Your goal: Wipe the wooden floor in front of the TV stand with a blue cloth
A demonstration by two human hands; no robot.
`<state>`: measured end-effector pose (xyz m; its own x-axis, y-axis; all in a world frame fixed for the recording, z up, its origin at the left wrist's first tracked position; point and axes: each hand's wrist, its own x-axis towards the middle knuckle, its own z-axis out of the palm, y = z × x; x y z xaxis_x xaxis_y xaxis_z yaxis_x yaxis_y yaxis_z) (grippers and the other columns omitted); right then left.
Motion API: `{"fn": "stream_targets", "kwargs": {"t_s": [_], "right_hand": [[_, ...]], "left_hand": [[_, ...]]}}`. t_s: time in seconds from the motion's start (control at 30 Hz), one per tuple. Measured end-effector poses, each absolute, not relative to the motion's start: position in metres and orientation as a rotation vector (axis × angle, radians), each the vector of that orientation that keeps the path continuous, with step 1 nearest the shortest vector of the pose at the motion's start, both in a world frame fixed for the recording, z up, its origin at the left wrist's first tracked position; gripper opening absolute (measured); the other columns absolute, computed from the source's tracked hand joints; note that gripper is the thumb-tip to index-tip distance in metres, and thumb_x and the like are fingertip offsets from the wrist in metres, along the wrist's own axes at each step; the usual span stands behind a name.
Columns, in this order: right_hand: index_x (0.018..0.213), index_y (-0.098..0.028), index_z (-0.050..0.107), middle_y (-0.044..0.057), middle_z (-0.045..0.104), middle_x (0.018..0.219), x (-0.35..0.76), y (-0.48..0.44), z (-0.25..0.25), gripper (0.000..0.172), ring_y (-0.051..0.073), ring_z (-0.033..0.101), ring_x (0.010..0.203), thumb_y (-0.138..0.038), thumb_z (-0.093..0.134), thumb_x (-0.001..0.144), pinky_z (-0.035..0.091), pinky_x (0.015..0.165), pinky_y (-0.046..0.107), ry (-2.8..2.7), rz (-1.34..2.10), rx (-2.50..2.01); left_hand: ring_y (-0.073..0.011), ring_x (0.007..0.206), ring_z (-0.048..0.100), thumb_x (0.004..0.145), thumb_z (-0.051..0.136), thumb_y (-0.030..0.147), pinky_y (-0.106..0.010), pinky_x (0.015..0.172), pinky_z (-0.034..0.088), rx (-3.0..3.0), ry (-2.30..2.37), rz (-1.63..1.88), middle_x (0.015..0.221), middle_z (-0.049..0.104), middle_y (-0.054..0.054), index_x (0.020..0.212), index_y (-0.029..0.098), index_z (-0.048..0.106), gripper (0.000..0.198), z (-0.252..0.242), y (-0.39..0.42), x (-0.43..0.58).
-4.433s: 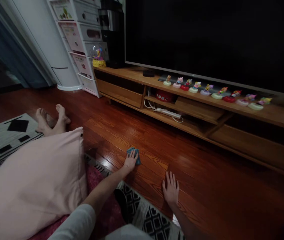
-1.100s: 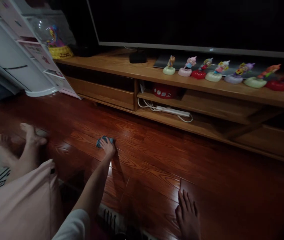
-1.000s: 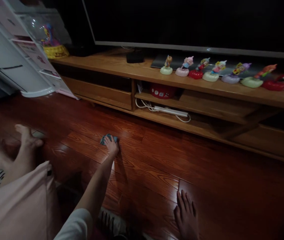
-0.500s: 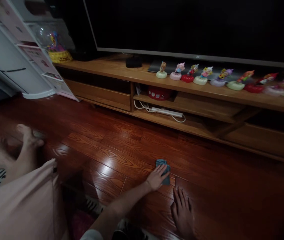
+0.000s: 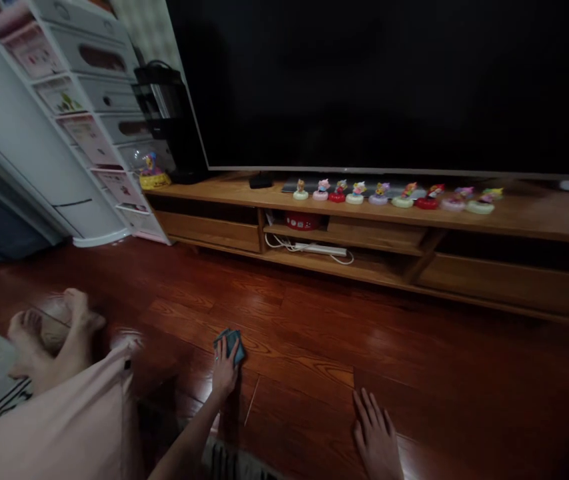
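My left hand (image 5: 225,375) holds a folded blue-green cloth (image 5: 235,341) down against the shiny wooden floor (image 5: 304,360). Its fingers reach across the top of the cloth, and part of the cloth shows around them. Farther right, my right hand (image 5: 375,430) lies palm down on the boards, its fingers stretched out and slightly apart. Nothing is in that hand.
A long wooden TV cabinet (image 5: 214,233) runs along the back, bearing a large television (image 5: 364,87) and a row of small figurines (image 5: 355,193). A power strip (image 5: 320,249) sits on its low shelf. Bare feet (image 5: 77,320) and pale pink fabric (image 5: 64,420) are at left.
My left hand has slid the cloth leftward over the floor, away from my right hand. My right hand stays flat on the boards. The camera view has tilted up, showing more of the television.
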<state>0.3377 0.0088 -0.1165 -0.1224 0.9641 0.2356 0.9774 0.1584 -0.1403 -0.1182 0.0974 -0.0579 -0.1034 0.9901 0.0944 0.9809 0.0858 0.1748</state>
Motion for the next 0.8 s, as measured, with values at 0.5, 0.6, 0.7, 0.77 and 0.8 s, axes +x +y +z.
{"fn": "stream_targets", "kwargs": {"t_s": [0.5, 0.6, 0.7, 0.77, 0.8], "right_hand": [[0.154, -0.027, 0.035, 0.004, 0.039, 0.158, 0.324, 0.017, -0.102, 0.061, 0.022, 0.028, 0.149, -0.026, 0.033, 0.093, 0.020, 0.120, 0.048, -2.096, -0.114, -1.904], [0.153, -0.027, 0.037, 0.004, 0.042, 0.157, 0.323, 0.018, -0.100, 0.061, 0.021, 0.029, 0.148, -0.026, 0.033, 0.093, 0.021, 0.119, 0.048, -2.088, -0.121, -1.908], [0.151, -0.025, 0.042, 0.004, 0.042, 0.157, 0.322, 0.018, -0.099, 0.059, 0.021, 0.029, 0.148, -0.025, 0.032, 0.093, 0.022, 0.119, 0.047, -2.079, -0.132, -1.918], [0.150, -0.026, 0.043, 0.004, 0.042, 0.157, 0.321, 0.018, -0.098, 0.058, 0.021, 0.029, 0.148, -0.025, 0.032, 0.093, 0.022, 0.119, 0.047, -2.079, -0.135, -1.925], [0.150, -0.026, 0.043, 0.004, 0.043, 0.157, 0.321, 0.018, -0.097, 0.058, 0.021, 0.029, 0.148, -0.025, 0.032, 0.093, 0.022, 0.119, 0.047, -2.081, -0.135, -1.927]], "left_hand": [[-0.0299, 0.152, 0.007, 0.092, 0.056, 0.027, -0.058, 0.121, 0.008, 2.469, 1.379, -0.059, 0.167, 0.002, -0.006, 0.156, 0.035, 0.028, 0.071, -0.046, 0.028, 0.000], [-0.0302, 0.151, 0.012, 0.092, 0.050, 0.019, -0.057, 0.119, 0.017, 2.278, 1.878, -0.093, 0.166, 0.015, -0.010, 0.156, 0.031, 0.030, 0.068, -0.030, 0.036, -0.049], [-0.0327, 0.149, 0.022, 0.094, 0.044, 0.015, -0.056, 0.116, 0.026, 2.084, 2.204, -0.179, 0.163, 0.025, -0.014, 0.156, 0.026, 0.032, 0.064, -0.024, 0.036, -0.094], [-0.0352, 0.146, 0.029, 0.093, 0.041, 0.012, -0.056, 0.114, 0.029, 2.061, 2.247, -0.234, 0.160, 0.031, -0.017, 0.155, 0.023, 0.036, 0.063, -0.028, 0.031, -0.104], [-0.0366, 0.145, 0.032, 0.092, 0.041, 0.010, -0.057, 0.113, 0.031, 2.071, 2.239, -0.261, 0.158, 0.034, -0.018, 0.154, 0.022, 0.037, 0.063, -0.032, 0.028, -0.100]]}}
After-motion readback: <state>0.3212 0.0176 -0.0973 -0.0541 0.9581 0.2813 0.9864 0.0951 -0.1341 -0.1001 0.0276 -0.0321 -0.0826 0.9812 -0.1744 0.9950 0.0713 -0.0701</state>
